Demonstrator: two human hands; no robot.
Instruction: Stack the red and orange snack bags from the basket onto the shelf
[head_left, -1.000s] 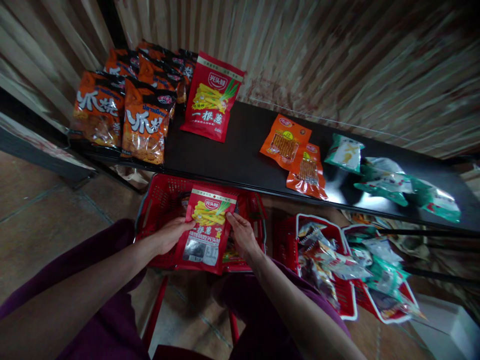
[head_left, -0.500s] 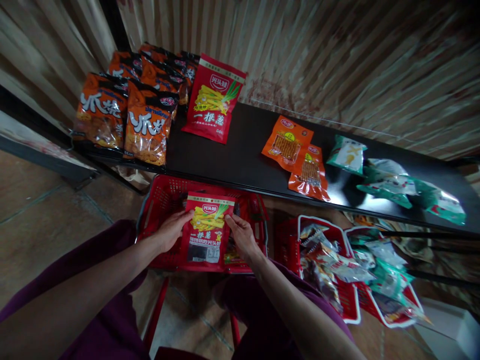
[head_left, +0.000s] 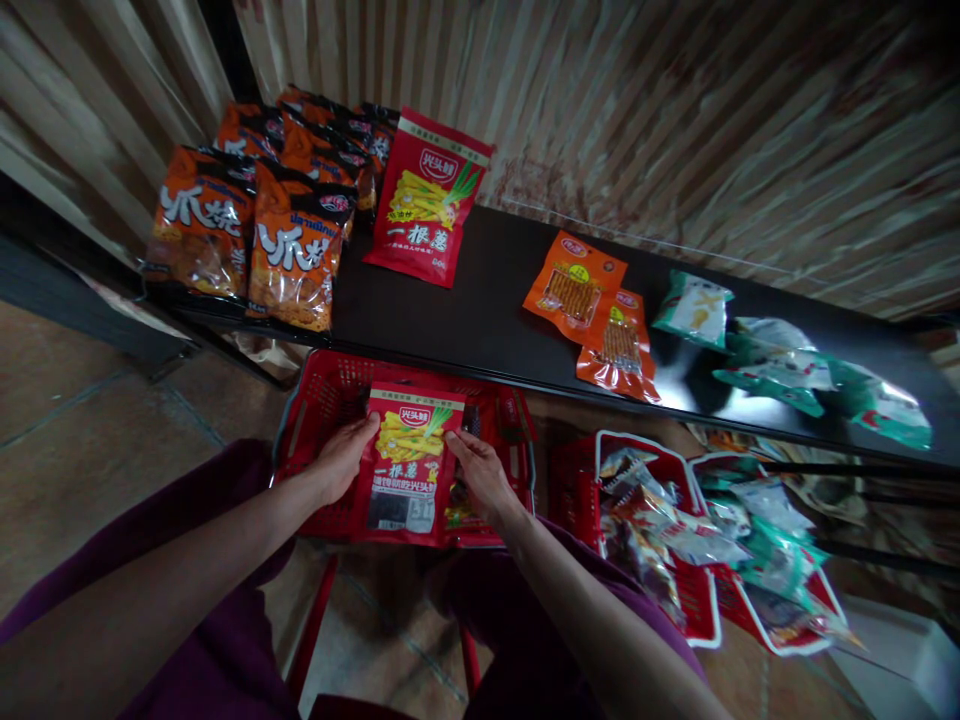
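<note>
A red snack bag point(head_left: 409, 460) with yellow strips pictured on its front is held upright over a red basket point(head_left: 319, 385). My left hand point(head_left: 346, 460) grips its left edge, and my right hand point(head_left: 480, 468) pinches the right edge near the top. Other packets point(head_left: 514, 415) show in the basket behind and beside the bag. On the black shelf point(head_left: 420, 320) just beyond, a similar red bag point(head_left: 431, 200) stands beside several orange-and-black bags point(head_left: 296, 250).
Two flat orange packets point(head_left: 574, 285) and several green-and-white bags point(head_left: 697, 308) lie further right on the shelf. Below them, two red baskets point(head_left: 701, 605) point(head_left: 817, 640) hold many packets. A white box point(head_left: 889, 650) sits at the lower right.
The held red bag has shifted slightly left, with both hands still on its edges. The shelf items and baskets have stayed put.
</note>
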